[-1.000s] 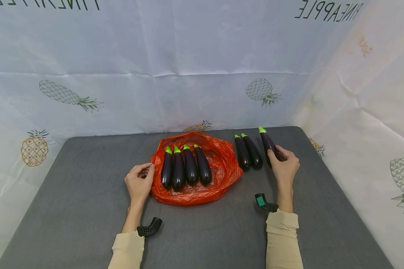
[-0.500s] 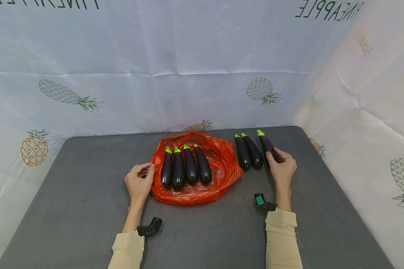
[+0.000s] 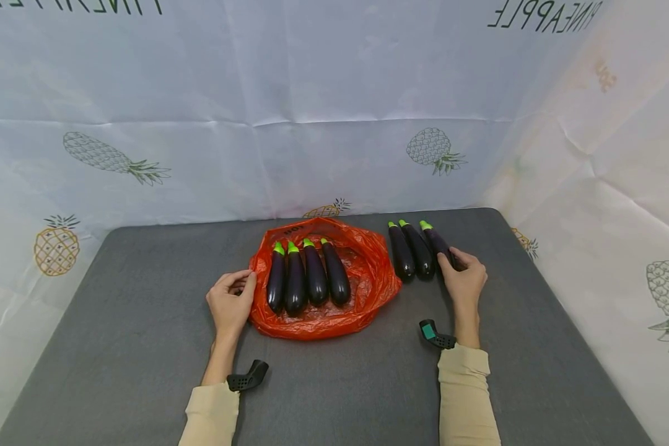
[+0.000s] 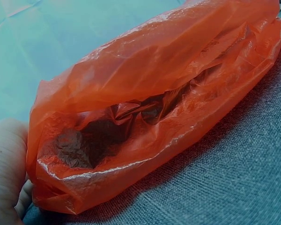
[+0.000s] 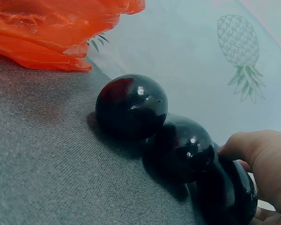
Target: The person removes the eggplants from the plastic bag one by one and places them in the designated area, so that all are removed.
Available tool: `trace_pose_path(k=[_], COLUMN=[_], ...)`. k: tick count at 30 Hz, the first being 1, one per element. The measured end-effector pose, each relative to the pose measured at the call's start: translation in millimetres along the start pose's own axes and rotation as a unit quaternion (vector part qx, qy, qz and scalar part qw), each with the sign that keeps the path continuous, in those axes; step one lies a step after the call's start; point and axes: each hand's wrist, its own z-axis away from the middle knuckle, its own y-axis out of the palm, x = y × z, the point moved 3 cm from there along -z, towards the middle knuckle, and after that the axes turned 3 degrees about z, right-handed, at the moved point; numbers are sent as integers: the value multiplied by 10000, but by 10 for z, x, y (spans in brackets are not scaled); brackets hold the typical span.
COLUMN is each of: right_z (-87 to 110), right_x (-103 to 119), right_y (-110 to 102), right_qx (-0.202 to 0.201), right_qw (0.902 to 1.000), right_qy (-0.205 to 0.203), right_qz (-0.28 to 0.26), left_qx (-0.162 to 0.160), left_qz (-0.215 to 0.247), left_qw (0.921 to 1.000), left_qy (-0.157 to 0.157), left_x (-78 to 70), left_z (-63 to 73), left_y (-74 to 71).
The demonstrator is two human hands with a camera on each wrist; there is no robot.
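An open red plastic bag (image 3: 320, 329) lies on the grey table in the head view, its rim rolled down. Several dark purple eggplants (image 3: 295, 282) with green tops lie side by side in its left and middle part. My left hand (image 3: 231, 303) pinches the bag's left rim between thumb and fingers. To the right of the bag, my right hand (image 3: 464, 279) grips the body of an eggplant (image 3: 435, 238). Two more eggplants, one (image 3: 401, 254) beside the bag and another (image 3: 418, 248) against the held one, lie in a row; their rounded ends show in the right wrist view.
The grey tabletop (image 3: 340, 390) stretches in front of the bag and to both sides. A white cloth (image 3: 334, 74) with printed pineapples hangs behind the table's back edge and along the sides. Both wrists wear a black camera mount (image 3: 248, 376).
My right hand has shifted left and slightly nearer, bringing its eggplant up beside the other two. My left hand, the bag and the eggplants inside it have stayed put.
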Motion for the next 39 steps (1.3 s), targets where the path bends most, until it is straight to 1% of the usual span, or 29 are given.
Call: trace_pose_path(k=[7, 13, 16, 19, 22, 26, 30, 34, 39], right_z=[11, 14, 10, -1, -14, -26, -34, -36, -32], right_x=[-22, -14, 0, 11, 22, 40, 48, 43, 41], right_y=[5, -10, -27, -64, -134, -239, -284, -272, -242], right_qx=[201, 253, 360, 581, 964, 1546, 1914, 2098, 2085], right_qw=[9996, 9996, 9993, 9982, 9949, 9859, 9768, 9713, 9717], right_qy=[138, 143, 115, 134, 246, 430, 526, 641, 715], right_qz=[-159, -65, -58, -27, 141, 484, 808, 923, 852], left_qx=[17, 38, 47, 51, 43, 41, 42, 42, 56], left_qz=[-18, -3, -5, -7, -15, -16, -20, -36, -17], left_qw=[10000, 10000, 10000, 10000, 10000, 10000, 10000, 10000, 9999], left_qy=[-10, -63, -80, -83, -78, -37, -14, -61, -90], left_x=[9, 11, 5, -1, -5, -10, -14, -15, -21], left_z=[3, 2, 3, 2, 1, 0, -2, 1, 8], left_y=[4, 1, -2, -4, -4, -2, -2, -3, -3])
